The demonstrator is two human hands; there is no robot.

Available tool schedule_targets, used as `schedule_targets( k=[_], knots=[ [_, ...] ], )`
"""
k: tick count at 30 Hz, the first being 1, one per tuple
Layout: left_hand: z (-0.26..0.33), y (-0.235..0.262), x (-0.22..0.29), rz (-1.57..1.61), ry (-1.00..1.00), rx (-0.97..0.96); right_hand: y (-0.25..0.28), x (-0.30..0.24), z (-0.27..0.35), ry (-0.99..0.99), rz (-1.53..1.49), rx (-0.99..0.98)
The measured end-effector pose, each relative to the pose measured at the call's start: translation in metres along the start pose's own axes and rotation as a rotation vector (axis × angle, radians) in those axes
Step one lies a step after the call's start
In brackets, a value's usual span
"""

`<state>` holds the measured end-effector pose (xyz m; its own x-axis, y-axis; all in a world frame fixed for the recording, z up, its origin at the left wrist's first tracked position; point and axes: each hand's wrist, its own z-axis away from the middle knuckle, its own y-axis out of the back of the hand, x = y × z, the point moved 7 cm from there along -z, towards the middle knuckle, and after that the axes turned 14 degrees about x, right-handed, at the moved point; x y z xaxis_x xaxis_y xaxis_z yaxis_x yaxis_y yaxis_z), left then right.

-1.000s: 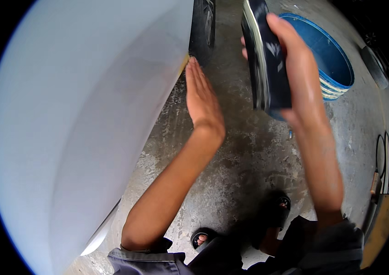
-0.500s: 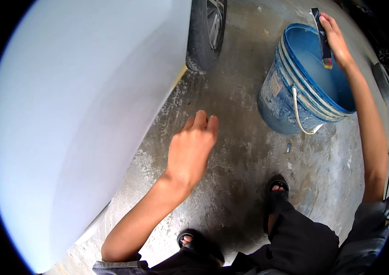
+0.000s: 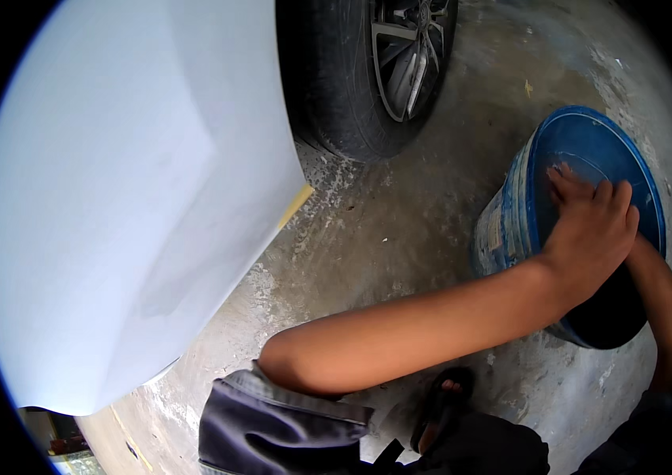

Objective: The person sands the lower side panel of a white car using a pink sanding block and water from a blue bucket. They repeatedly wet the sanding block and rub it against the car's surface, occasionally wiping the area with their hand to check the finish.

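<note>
Blue bucket [image 3: 511, 212] on concrete floor [image 3: 399, 245], hands [image 3: 592, 232] at opening.

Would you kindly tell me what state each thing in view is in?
Left hand: over the bucket's mouth, fingers bent.
Right hand: mostly hidden behind the left; grip unclear.
Blue bucket: lidless, smeared outside; contents hard to make out.
Pale panel: unevenly toned, with greyer areas.
Yellow strip: along the panel's edge.
Tyre: on the floor, dusty.
Floor: stained, scuffed.

The bucket [image 3: 515, 207] is scuffed plastic; car panel [image 3: 134, 190], smooth; tyre [image 3: 344, 91], matt rubber; floor [image 3: 387, 257], rough concrete.
</note>
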<state>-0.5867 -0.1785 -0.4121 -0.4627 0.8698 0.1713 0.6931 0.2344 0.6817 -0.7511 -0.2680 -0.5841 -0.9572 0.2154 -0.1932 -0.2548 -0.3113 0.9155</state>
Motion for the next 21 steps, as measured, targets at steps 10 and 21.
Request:
schedule_targets(
  k=[10,21],
  knots=[
    [0.036,-0.223,0.034,0.009,-0.026,-1.234,-0.027,0.046,-0.030,0.055,-0.042,-0.278],
    [0.034,0.055,-0.071,0.074,0.183,-0.238,0.025,-0.030,0.028,0.099,0.212,-0.204]
  ],
)
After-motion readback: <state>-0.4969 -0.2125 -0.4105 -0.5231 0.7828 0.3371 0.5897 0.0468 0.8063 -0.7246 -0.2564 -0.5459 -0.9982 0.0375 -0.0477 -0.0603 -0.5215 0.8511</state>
